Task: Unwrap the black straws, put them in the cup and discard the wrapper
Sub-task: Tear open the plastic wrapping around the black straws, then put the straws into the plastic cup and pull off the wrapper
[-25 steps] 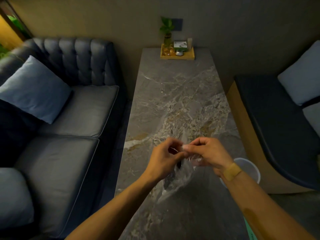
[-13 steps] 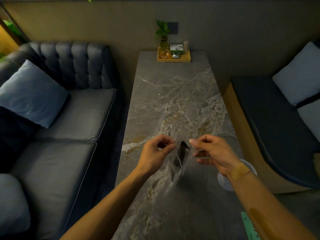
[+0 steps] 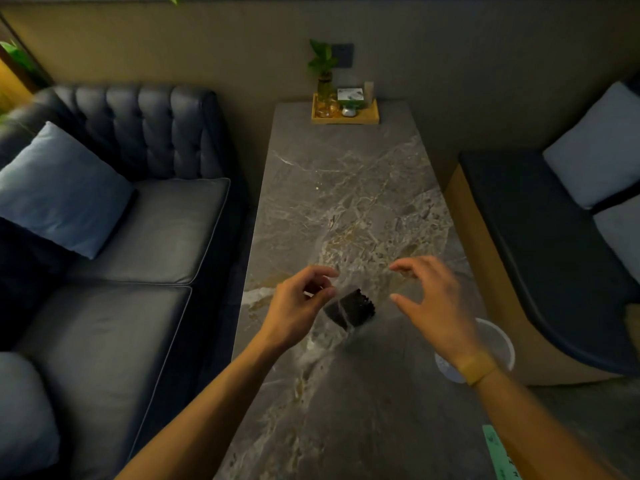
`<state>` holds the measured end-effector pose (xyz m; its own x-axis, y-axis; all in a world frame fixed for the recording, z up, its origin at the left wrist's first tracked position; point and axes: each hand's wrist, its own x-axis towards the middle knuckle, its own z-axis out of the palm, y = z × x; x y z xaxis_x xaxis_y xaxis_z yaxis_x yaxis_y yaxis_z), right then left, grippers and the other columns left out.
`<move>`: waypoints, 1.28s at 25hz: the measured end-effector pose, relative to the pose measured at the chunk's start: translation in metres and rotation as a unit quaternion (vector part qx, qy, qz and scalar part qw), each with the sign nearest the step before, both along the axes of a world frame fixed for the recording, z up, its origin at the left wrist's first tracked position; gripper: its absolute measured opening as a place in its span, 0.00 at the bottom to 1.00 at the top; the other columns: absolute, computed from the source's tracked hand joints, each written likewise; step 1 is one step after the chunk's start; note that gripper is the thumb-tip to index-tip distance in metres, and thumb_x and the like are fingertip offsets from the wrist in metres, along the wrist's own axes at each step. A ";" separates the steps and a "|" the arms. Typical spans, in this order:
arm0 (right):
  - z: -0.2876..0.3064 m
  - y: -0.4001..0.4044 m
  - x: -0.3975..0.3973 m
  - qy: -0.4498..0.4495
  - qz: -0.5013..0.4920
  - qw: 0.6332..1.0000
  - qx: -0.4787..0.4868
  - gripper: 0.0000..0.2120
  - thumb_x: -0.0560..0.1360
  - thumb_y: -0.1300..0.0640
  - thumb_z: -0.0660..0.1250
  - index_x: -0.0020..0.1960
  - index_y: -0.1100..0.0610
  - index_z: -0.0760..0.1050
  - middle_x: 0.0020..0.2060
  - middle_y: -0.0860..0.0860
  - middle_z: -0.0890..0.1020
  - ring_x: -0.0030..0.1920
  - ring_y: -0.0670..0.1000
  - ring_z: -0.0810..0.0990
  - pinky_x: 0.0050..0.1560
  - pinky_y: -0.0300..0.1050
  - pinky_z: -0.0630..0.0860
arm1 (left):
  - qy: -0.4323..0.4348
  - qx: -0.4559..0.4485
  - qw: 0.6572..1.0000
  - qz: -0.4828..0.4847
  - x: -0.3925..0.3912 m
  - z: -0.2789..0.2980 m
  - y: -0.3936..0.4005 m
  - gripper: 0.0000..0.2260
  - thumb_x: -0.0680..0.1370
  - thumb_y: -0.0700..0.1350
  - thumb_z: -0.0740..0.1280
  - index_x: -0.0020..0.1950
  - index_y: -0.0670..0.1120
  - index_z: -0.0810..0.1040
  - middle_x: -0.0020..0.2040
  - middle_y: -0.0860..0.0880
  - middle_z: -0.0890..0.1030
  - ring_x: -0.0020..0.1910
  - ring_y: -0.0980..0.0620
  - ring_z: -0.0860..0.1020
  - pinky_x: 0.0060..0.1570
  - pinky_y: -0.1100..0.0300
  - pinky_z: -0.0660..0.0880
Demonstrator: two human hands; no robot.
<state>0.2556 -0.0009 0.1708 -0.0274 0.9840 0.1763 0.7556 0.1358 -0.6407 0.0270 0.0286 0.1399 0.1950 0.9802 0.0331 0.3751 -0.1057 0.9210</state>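
Unwrapping step, mid-way by my read. Left hand (image 3: 298, 306) pinches the clear wrapper (image 3: 322, 341) near its top, thumb and forefinger closed on the film. The bundle of black straws (image 3: 351, 308) stands end-up inside the plastic, their open ends facing the camera, held just above the marble surface (image 3: 346, 188). Whether the top of the wrapper is fully torn open is hard to tell; the film is nearly invisible in this light.

Right hand (image 3: 436, 303) is spread open beside the bundle, fingers apart, holding nothing.

White cup (image 3: 498, 341) stands by the surface's right edge, partly hidden under the right wrist.

Next move, as I judge it: right hand closes on the exposed straw ends and draws them up while the left keeps the film. No straws in the cup yet.
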 end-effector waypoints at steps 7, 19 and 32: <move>-0.004 0.001 -0.020 -0.123 0.116 0.986 0.000 0.17 0.75 0.46 0.67 0.61 0.53 0.77 0.52 0.50 0.82 0.54 0.53 0.78 0.54 0.50 0.74 | 0.000 0.004 1.000 0.001 0.001 -0.001 0.003 0.12 0.76 0.39 0.70 0.53 0.55 0.79 0.43 0.54 0.81 0.41 0.60 0.79 0.44 0.64 0.79; -0.002 0.024 -0.036 0.029 0.085 0.995 -0.049 0.02 0.71 0.55 0.72 0.44 0.51 0.81 0.39 0.47 0.84 0.41 0.46 0.81 0.45 0.49 0.79 | 0.042 -0.008 0.999 -0.007 -0.006 -0.048 -0.025 0.31 0.70 0.59 0.72 0.69 0.62 0.64 0.61 0.60 0.73 0.58 0.62 0.73 0.55 0.69 0.73; 0.015 0.045 0.011 0.257 -0.016 0.952 -0.166 0.08 0.74 0.64 0.70 0.52 0.62 0.81 0.40 0.55 0.83 0.38 0.50 0.81 0.46 0.46 0.80 | 0.180 -0.028 0.982 0.050 -0.054 -0.114 -0.025 0.09 0.76 0.43 0.69 0.44 0.58 0.77 0.46 0.55 0.80 0.45 0.56 0.79 0.46 0.58 0.77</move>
<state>0.2661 0.0440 0.1859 0.0089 0.9868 -0.1614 0.3307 -0.1553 -0.9309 -0.0266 0.0034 0.0259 0.0870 0.9934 -0.0741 0.6834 -0.0054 0.7300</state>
